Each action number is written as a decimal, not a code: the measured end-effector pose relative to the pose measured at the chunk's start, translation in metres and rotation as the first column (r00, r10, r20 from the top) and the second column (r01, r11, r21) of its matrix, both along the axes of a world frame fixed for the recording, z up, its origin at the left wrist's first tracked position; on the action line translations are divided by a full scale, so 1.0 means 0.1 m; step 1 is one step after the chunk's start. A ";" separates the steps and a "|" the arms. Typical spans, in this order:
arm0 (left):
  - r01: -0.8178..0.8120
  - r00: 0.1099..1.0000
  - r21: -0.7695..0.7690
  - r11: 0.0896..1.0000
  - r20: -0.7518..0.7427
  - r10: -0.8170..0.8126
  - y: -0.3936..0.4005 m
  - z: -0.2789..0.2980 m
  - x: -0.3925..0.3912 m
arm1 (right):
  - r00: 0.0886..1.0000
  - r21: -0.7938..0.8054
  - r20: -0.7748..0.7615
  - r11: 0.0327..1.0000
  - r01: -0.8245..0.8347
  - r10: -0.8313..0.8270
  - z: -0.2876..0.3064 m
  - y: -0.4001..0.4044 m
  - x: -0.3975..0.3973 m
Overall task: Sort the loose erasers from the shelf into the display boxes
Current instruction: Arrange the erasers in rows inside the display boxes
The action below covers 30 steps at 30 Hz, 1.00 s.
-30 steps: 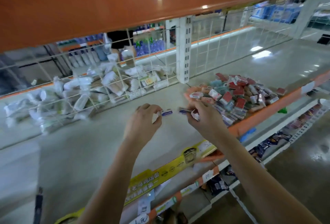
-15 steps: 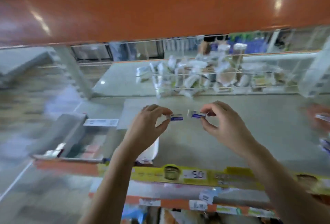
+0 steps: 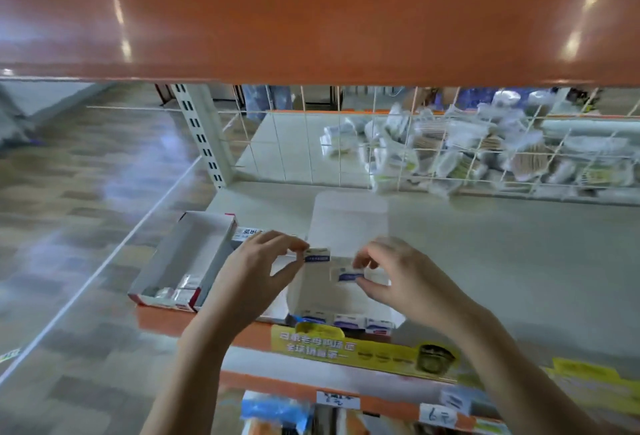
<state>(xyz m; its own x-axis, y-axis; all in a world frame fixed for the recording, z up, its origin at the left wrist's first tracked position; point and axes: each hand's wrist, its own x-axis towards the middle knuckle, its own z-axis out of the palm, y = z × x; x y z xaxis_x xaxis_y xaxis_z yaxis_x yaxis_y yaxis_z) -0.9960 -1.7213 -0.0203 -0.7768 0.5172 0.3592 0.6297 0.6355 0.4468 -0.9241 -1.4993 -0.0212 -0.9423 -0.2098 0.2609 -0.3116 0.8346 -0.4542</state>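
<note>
My left hand (image 3: 258, 270) pinches a small white eraser with a blue band (image 3: 317, 256) between thumb and fingertips. A second, similar eraser (image 3: 346, 275) is pinched by my right hand (image 3: 398, 282). Both erasers hang over a white open display box (image 3: 346, 226) at the shelf's front edge. A row of blue-banded erasers (image 3: 346, 322) stands at that box's near end. Left of it lies a red-and-white display box (image 3: 180, 258) with a few erasers (image 3: 180, 290) at its near end.
An orange shelf (image 3: 311, 18) overhangs close above. A wire grid (image 3: 450, 150) backs the grey shelf, with white packets (image 3: 467, 154) piled behind it. The shelf ends at an upright post (image 3: 201, 136) on the left; beyond is aisle floor. Price labels (image 3: 363, 351) line the front edge.
The view has swung left along the shelf, away from the loose eraser pile. Both hands, each still pinching an eraser, have come over the white display box, and the right one has dropped lower.
</note>
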 end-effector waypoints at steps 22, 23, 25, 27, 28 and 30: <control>0.135 0.987 -0.015 0.991 0.092 -0.133 -0.28 -0.12 -0.27 | 0.921 0.121 0.377 0.991 0.053 -0.095 -0.20 -0.61 -0.17; 0.137 0.987 -0.018 0.990 0.085 -0.135 -0.28 -0.11 -0.27 | 0.918 0.114 0.385 0.992 0.056 -0.096 -0.20 -0.61 -0.17; 0.154 0.987 -0.041 0.987 0.056 -0.151 -0.27 -0.09 -0.27 | 0.912 0.110 0.398 0.992 0.063 -0.102 -0.19 -0.61 -0.17; 0.173 0.985 -0.089 0.981 0.034 -0.170 -0.25 -0.06 -0.26 | 0.914 0.130 0.391 0.990 0.063 -0.109 -0.18 -0.60 -0.17; 0.183 0.983 -0.112 0.977 0.026 -0.181 -0.23 -0.04 -0.26 | 0.918 0.140 0.377 0.988 0.072 -0.120 -0.16 -0.58 -0.16; 0.213 0.977 -0.148 0.966 0.017 -0.213 -0.17 0.01 -0.24 | 0.927 0.141 0.339 0.983 0.120 -0.162 -0.10 -0.52 -0.12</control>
